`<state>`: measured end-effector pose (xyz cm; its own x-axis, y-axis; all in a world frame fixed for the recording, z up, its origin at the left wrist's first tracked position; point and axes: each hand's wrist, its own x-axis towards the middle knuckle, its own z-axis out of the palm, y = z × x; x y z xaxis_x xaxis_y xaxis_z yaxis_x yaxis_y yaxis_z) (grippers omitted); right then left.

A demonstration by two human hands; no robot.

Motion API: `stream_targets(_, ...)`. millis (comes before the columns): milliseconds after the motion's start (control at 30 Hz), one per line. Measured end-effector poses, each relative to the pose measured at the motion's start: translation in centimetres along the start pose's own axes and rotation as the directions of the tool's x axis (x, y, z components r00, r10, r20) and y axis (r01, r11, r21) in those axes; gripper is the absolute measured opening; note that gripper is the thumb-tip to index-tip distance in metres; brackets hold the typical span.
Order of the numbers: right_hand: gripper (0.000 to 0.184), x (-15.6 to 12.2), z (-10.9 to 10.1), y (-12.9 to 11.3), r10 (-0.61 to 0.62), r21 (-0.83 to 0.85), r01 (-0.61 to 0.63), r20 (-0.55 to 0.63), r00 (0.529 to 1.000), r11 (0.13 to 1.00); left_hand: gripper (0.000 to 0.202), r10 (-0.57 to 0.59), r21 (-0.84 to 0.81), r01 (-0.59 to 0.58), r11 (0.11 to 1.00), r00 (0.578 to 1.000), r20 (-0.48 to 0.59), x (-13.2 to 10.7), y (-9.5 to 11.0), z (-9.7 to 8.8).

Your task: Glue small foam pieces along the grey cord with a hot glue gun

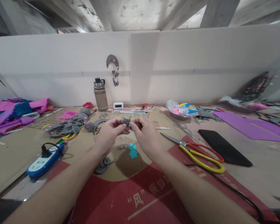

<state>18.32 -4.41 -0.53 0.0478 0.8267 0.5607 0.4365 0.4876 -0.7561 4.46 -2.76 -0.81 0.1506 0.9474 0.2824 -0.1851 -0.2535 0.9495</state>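
Observation:
Both my hands are raised over the middle of the table and pinch one small grey felt piece [126, 121] between their fingertips. My left hand [108, 133] grips it from the left, my right hand [147, 135] from the right. Under the hands a teal felt cut-out [133, 151] lies on the brown cardboard [123, 168]. A coil of grey cord [103, 165] lies beside my left forearm.
Scissors with red and yellow handles [200, 154] and a black phone [224, 148] lie to the right. A blue and white power strip [44, 160] sits left. Grey felt scraps [67, 126], a water bottle [100, 95], a bowl of coloured bits [180, 110] and purple sheets [252, 126] stand further back.

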Motion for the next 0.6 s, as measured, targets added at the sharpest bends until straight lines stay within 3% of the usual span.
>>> stream_targets(600,0.016,-0.06,-0.04,0.15,-0.039,-0.092,0.040,0.012,0.999,0.995,0.014,-0.007,-0.007,0.007,1.000,1.000,0.015,-0.12,0.02,0.14)
